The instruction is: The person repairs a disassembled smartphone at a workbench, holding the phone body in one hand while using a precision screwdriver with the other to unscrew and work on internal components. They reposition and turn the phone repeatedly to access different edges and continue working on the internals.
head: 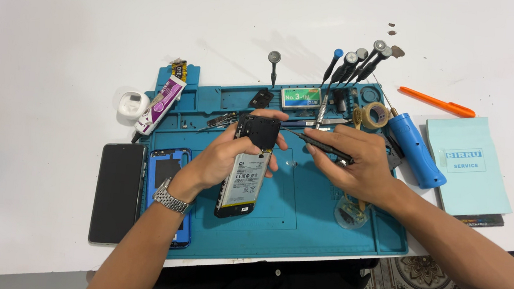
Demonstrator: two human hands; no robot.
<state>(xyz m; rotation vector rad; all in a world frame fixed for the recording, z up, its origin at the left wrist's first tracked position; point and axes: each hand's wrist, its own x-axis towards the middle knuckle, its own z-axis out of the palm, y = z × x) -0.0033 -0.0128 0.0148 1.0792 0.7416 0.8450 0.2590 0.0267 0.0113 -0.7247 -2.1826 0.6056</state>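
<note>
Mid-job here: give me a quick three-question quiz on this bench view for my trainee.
1. True or false: the left hand holds the opened phone tilted above the blue mat.
2. What does the right hand hold? A) orange pen B) thin dark screwdriver C) tape roll
3. Which item lies on the white table just left of the mat, beside the blue phone cover?

Key
1. True.
2. B: the screwdriver points at the phone's top end.
3. The flat black phone panel.
</note>
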